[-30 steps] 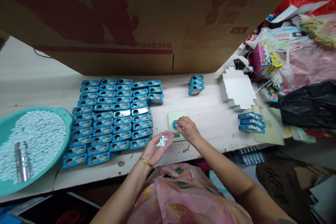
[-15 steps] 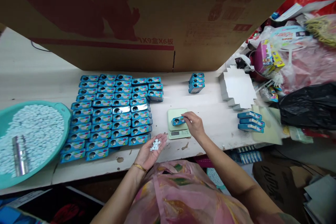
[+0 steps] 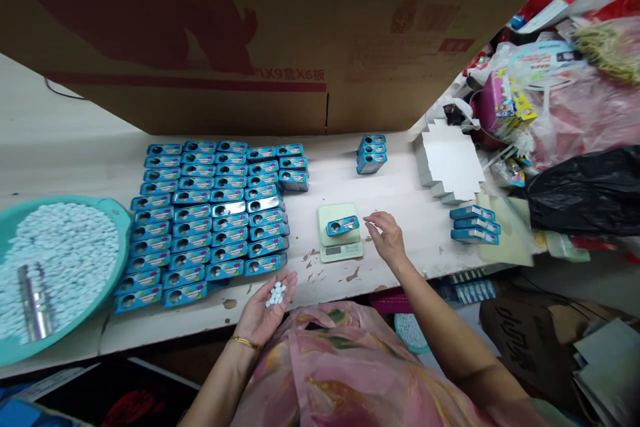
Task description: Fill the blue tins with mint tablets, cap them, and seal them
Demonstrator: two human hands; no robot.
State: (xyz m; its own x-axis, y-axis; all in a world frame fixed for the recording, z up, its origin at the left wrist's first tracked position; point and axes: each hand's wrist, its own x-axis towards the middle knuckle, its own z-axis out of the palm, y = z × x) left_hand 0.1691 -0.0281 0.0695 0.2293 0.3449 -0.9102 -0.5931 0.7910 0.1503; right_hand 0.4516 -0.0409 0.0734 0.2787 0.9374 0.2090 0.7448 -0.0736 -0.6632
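My left hand [image 3: 265, 310] is palm up near the table's front edge, cupping a small pile of pale blue-white tablets [image 3: 277, 293]. A blue tin with a round dark opening in its top [image 3: 343, 225] stands on a pale green kitchen scale [image 3: 341, 251], whose small display faces me. Just right of the tin, my right hand [image 3: 386, 235] is off it, with thumb and fingers apart and nothing between them. Many similar blue tins [image 3: 230, 217] stand in rows left of the scale. A teal basin [image 3: 117, 213] full of the same tablets sits at the far left.
A metal cylinder [image 3: 35, 303] lies on the tablets. A large cardboard box [image 3: 280, 110] stands along the back. Two small groups of tins [image 3: 371, 155] and white cut cardboard [image 3: 453, 163] are to the right. Bags and clutter [image 3: 575, 113] fill the far right.
My right hand has let go of the blue tin on the scale and drawn back to the right. My left hand, with the tablets, has moved left and towards me.
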